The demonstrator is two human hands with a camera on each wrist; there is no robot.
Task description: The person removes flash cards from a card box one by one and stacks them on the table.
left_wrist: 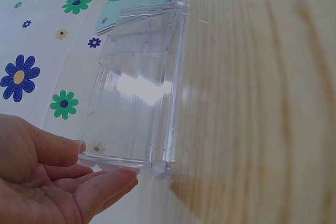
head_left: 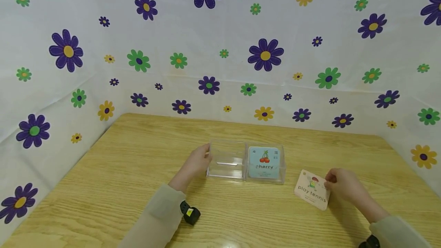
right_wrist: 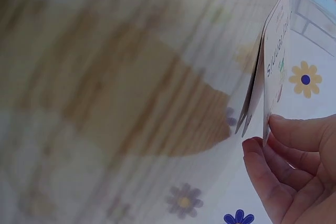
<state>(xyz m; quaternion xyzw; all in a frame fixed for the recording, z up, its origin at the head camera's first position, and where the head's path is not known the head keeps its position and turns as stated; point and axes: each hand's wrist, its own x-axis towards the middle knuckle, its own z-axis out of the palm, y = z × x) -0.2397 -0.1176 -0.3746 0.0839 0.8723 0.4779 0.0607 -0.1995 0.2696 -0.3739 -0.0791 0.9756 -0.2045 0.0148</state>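
Observation:
A clear plastic card box [head_left: 227, 170] with two compartments lies on the table. Its right compartment holds a light-blue "cherry" card [head_left: 264, 162]; the left one is bare see-through plastic. My left hand [head_left: 199, 160] pinches the box's left end wall, thumb on one side and fingers on the other, as the left wrist view shows. To the right of the box, my right hand [head_left: 346, 185] pinches the edge of a cream "play tennis" card [head_left: 311, 189]. In the right wrist view, other card edges [right_wrist: 251, 98] fan out behind this card, tilted over the table.
The wood-grain table [head_left: 138, 186] reaches back to a white cloth backdrop [head_left: 224, 22] printed with purple, green and yellow flowers. The cloth also rises along the table's left and right sides. A black camera [head_left: 190, 214] is strapped to the left wrist.

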